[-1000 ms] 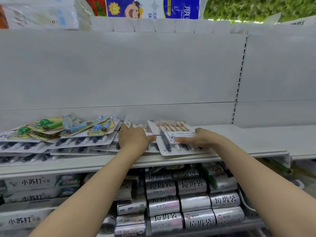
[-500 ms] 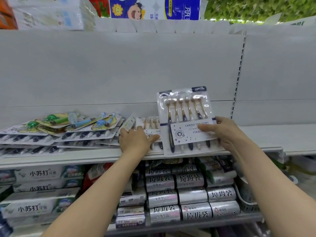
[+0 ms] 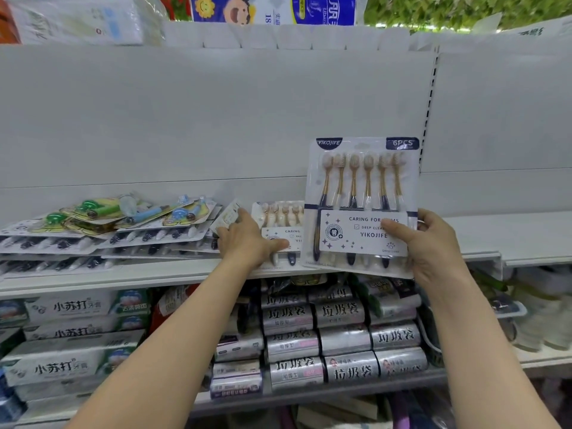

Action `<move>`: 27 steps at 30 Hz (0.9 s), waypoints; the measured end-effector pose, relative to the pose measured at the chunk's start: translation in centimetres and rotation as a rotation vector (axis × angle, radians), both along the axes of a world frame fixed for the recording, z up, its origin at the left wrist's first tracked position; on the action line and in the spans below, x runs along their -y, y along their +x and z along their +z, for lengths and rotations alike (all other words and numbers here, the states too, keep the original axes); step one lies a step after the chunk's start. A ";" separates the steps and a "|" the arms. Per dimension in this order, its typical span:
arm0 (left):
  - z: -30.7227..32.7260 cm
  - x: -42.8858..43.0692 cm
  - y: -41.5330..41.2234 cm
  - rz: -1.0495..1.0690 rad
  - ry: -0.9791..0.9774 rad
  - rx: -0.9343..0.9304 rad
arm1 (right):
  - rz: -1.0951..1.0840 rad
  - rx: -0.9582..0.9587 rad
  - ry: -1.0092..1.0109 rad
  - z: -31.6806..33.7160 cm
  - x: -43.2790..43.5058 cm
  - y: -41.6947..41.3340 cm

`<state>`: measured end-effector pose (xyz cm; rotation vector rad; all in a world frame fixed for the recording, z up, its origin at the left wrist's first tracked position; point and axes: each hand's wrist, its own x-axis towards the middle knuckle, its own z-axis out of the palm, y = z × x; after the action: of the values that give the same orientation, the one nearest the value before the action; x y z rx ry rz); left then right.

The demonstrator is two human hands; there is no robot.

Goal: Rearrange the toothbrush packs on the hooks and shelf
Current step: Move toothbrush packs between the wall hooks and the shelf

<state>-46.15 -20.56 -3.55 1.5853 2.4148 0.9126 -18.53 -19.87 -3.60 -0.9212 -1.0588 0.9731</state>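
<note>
My right hand (image 3: pixel 428 246) grips a six-piece toothbrush pack (image 3: pixel 360 193) by its lower right edge and holds it upright in front of the white back panel. Its thumb lies across the label. A second pack of the same kind (image 3: pixel 278 226) lies flat on the white shelf (image 3: pixel 154 274). My left hand (image 3: pixel 249 241) rests palm-down on it, fingers spread over its near end. Left of that hand, several toothbrush packs (image 3: pixel 93 243) lie stacked, with colourful children's brush packs (image 3: pixel 123 212) on top.
The shelf's right part (image 3: pixel 526 236) is bare. A slotted upright (image 3: pixel 428 113) splits the back panel; no hooks show. Below are toothpaste boxes (image 3: pixel 71 308) and silver bag rolls (image 3: pixel 340 339). Tissue packs (image 3: pixel 272 9) sit on the top shelf.
My right hand has lifted the six-piece pack off the shelf and tipped it upright, raising it higher and to the right. My left hand has stayed on the pack beneath.
</note>
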 end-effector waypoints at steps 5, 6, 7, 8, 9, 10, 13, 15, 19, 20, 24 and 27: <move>-0.6 -0.9 -0.4 -0.024 0.076 0.119 | -0.014 -0.075 -0.008 -1.4 1.3 0.8; -0.4 -0.7 -0.3 -0.031 0.080 0.150 | -0.023 -0.083 -0.012 -1.7 1.5 1.0; -0.1 -0.4 -0.2 -0.048 0.090 0.190 | -0.028 -0.089 -0.017 -2.0 1.7 1.1; 0.1 -0.2 -0.2 -0.066 0.110 0.232 | -0.033 -0.095 -0.024 -2.2 1.9 1.3; 0.3 0.4 0.0 -0.089 0.134 0.273 | -0.036 -0.102 -0.031 -2.3 2.1 1.5; 0.2 0.8 0.2 -0.110 0.162 0.320 | -0.038 -0.112 -0.039 -2.4 2.3 1.6; -0.5 1.9 0.5 -0.140 0.253 0.502 | -0.034 -0.139 -0.051 -2.4 2.9 1.7; -1.0 2.6 0.4 -0.171 0.324 0.684 | -0.021 -0.144 -0.054 -2.2 3.4 1.5; -0.4 4.7 -0.8 -0.264 0.445 0.867 | 0.041 -0.178 -0.060 -1.4 4.4 0.6; -0.1 5.3 -1.4 -0.277 0.483 0.861 | 0.058 -0.186 -0.057 -1.1 4.7 0.2; 0.8 8.2 -4.9 -0.278 0.597 0.844 | 0.082 -0.195 0.013 0.4 5.3 -2.4; 1.1 11.4 -8.3 -0.256 0.677 0.849 | 0.131 -0.209 0.027 0.9 6.3 -5.7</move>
<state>-54.45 -31.95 -2.45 1.1971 1.3506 1.9586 -24.24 -26.17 -2.70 -0.7174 -0.9604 1.1351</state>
